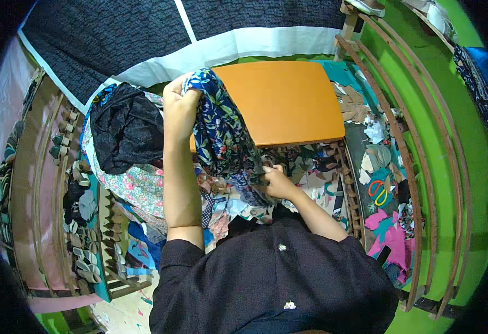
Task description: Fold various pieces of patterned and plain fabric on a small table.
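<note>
A navy cloth with a floral print (216, 122) hangs between my two hands, over the near left part of an orange tabletop (288, 100). My left hand (180, 103) is raised and closed on its upper end, the fist turned so the fingers are partly hidden. Lower down and to the right, my right hand (278, 182) pinches the cloth's bottom end near my chest. Left of my left forearm lies a crumpled black cloth (128, 128), on top of a pale floral cloth (127, 186).
Scissors with red and yellow handles (377, 192) lie on the right among fabric scraps, by a pink piece (399, 239). Wooden rails (416, 139) run along the green wall. Racks with shoe forms (82, 245) stand on the left. A dark cloth with white edging (144, 33) spans the back.
</note>
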Demonstrator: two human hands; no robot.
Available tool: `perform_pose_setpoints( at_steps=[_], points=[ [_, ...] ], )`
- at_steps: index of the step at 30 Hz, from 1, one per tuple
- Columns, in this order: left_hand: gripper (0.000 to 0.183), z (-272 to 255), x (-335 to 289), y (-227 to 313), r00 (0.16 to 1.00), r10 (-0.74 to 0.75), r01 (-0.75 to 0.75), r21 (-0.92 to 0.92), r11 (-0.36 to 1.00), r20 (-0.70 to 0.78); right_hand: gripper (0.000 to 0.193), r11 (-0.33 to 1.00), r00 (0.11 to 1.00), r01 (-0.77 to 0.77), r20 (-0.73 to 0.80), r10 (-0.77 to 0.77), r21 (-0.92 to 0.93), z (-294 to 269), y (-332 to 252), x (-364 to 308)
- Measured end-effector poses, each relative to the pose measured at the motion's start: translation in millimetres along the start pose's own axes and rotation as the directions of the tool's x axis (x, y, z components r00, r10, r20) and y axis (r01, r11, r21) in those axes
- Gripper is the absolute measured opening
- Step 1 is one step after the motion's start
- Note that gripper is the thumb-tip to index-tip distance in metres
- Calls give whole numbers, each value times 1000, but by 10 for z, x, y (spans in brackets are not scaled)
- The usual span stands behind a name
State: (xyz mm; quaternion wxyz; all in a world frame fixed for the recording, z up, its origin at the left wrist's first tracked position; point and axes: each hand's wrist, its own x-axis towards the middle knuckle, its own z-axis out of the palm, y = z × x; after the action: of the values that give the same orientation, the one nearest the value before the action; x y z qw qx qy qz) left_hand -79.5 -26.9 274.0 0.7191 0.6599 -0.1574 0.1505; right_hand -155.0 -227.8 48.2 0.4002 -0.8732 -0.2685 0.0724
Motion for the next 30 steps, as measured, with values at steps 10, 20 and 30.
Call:
perform_pose_setpoints(
  at_steps=[10, 20, 30],
  points=[
    [13, -726, -304, -628, 989, -72, 107, 290, 951, -128, 18, 1000, 672, 9, -741, 3, 13, -623, 78, -101],
    [23, -801, -886, -1002, 952, -262, 300, 631, 716, -155, 24, 978, 722, 197, -685, -100, 65, -1116, -509, -122],
    [36, 379, -864, -602, 739, -244, -48, 409, 911, 628, 24, 923, 896, 361, -324, -303, 134, -1206, -820, -18]
  ],
)
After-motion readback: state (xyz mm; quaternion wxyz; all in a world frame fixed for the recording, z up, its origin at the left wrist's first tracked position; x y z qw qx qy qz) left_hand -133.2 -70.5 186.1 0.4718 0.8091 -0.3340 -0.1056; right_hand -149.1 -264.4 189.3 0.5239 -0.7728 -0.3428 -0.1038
